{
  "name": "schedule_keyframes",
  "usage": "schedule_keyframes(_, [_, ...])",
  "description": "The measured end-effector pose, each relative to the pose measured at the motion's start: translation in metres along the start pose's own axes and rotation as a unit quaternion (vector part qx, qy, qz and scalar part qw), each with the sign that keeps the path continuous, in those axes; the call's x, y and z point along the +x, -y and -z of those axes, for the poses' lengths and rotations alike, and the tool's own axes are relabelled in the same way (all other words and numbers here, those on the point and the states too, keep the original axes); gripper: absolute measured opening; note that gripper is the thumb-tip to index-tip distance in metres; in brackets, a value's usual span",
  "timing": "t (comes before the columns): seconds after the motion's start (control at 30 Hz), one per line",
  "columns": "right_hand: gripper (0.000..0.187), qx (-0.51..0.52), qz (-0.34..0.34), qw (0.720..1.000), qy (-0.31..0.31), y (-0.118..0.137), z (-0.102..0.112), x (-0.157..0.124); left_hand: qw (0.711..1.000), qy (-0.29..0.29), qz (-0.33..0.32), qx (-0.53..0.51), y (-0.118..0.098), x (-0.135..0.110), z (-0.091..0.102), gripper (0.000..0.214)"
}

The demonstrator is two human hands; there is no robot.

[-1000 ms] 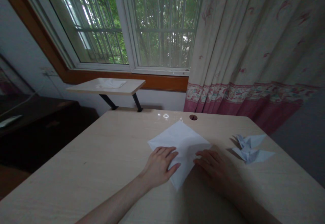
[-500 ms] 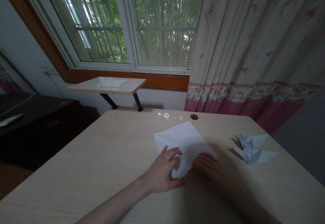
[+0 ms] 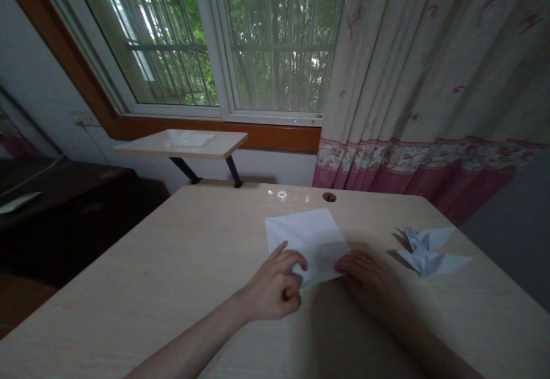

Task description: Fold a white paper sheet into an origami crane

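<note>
A white sheet of paper (image 3: pixel 315 236), roughly square with faint creases, lies on the desk in front of me. My left hand (image 3: pixel 277 281) is over its near left side, fingers bent and thumb drawn in toward them, apparently gripping the edge; the fingers cover that part of the sheet. At the right corner, my right hand (image 3: pixel 363 273) has its fingers together on the paper's edge, with the thumb mostly out of sight. Two folded paper birds (image 3: pixel 425 253) rest on the desk to the right of my right hand.
A light wooden desk (image 3: pixel 172 264) spans the front, with a round cable hole (image 3: pixel 329 197) near its back edge. A small raised shelf (image 3: pixel 215 149) at the back left carries white paper (image 3: pixel 189 138). Behind are a barred window and a curtain (image 3: pixel 412 156).
The sheet has turned slightly, its near corner swinging up and its right corner inward. My left thumb has drawn in toward the fingers. My right hand has shifted slightly right.
</note>
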State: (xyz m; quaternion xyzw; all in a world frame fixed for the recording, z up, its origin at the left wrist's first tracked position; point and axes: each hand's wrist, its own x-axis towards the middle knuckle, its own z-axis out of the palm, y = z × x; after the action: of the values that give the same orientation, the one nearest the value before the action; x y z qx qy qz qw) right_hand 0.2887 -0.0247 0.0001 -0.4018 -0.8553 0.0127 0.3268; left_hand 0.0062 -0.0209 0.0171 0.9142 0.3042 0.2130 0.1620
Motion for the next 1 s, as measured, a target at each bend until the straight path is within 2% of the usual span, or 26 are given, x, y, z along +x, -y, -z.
schedule_keyframes(0.23, [0.029,0.030,-0.085,0.996,-0.015,-0.011,-0.010,-0.006,0.999,-0.005,0.010,0.042,0.006,0.002,0.006,0.014])
schedule_keyframes(0.33, [0.037,0.051,-0.128,0.990,0.000,-0.014,-0.011,-0.005,0.998,-0.003,0.010,0.070,0.004,0.003,0.006,0.009])
schedule_keyframes(0.47, [0.042,0.080,-0.148,0.986,0.007,-0.018,-0.012,-0.004,0.995,-0.018,0.028,0.096,0.002,0.003,0.003,0.018])
schedule_keyframes(0.57, [0.043,0.073,-0.169,0.983,-0.022,-0.022,-0.015,-0.006,0.994,-0.019,0.015,0.107,0.004,0.001,0.000,0.017])
schedule_keyframes(0.67, [0.036,0.078,-0.180,0.980,-0.035,-0.026,-0.016,-0.007,0.994,-0.019,-0.009,0.110,0.007,-0.001,0.000,0.018])
schedule_keyframes(0.83, [0.012,0.119,-0.185,0.975,-0.029,-0.025,-0.013,-0.005,0.997,-0.020,-0.011,0.077,0.007,-0.002,0.003,0.019])
schedule_keyframes(1.0, [0.010,0.077,-0.214,0.973,-0.031,-0.023,-0.013,-0.007,0.999,-0.024,-0.006,0.043,0.005,-0.001,0.006,0.016])
